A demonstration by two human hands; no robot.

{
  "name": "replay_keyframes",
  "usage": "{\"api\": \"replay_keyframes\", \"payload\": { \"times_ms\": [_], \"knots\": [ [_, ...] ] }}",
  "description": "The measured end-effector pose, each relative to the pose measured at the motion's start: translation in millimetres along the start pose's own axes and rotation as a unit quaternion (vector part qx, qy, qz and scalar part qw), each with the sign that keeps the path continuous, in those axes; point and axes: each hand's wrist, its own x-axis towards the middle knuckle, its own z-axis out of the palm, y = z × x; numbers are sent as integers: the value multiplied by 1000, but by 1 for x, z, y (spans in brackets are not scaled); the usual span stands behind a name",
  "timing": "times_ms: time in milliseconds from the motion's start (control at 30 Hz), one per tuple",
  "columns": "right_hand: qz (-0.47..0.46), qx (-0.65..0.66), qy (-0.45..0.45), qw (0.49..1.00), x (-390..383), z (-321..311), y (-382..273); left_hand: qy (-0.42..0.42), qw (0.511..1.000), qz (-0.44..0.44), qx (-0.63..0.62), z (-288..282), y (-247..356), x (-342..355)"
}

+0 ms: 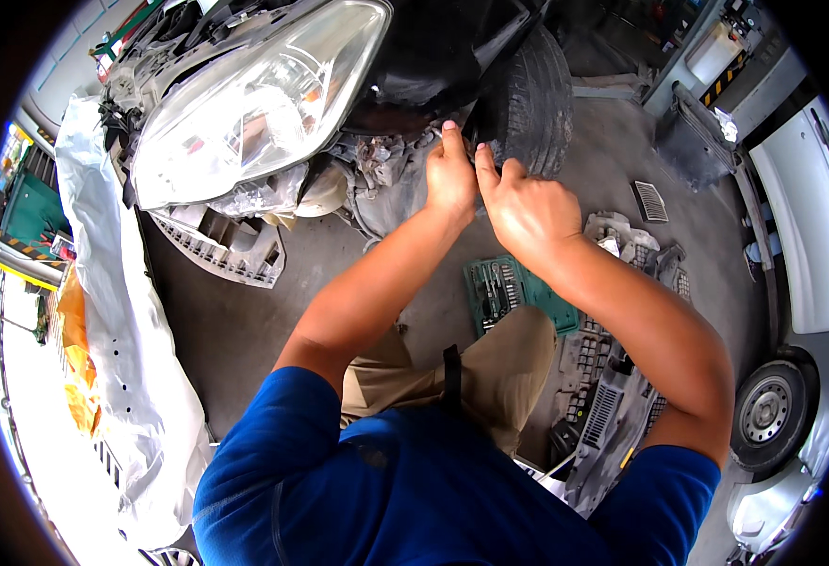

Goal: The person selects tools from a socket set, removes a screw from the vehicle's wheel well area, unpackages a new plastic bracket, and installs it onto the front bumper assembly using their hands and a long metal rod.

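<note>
Black panel [419,71], one — between headlight [254,104] and tyre [539,104]; likely light, stiff, best held by its lower edge. My left hand [451,179]: thumb extended; right hand [535,209]: forefinger extended — whether fingers grip anything, I cannot tell.

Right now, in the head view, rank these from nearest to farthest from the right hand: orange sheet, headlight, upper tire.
From the right hand:
1. Upper tire, just above it in the picture.
2. Headlight, to its left.
3. Orange sheet, far left.
</note>
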Motion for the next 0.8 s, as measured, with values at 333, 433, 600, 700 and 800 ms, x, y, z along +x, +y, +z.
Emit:
{"api": "replay_keyframes", "payload": {
  "times_ms": [333, 433, 600, 700, 800],
  "knots": [
    [117, 310, -110, 937, -2, -15, 15, -51, 997, -46, 33, -6, 4, -5],
    [-47, -297, 23, 953, -8, -16, -10, -43, 998, -52, 9, 15, 13, -27],
    [-41, 196, 232, 952, -20, -2, 9, -81, 995, -63, -12, 10, 14, -25],
    [195, 648, 28, 736, -32, -4, 26, -89, 994, -56, 25, 12, 3, -22],
    [222, 715, 0, 663, -37, 5, 17, -73, 993, -53, 77, 3, 5, -20]
  ]
}}
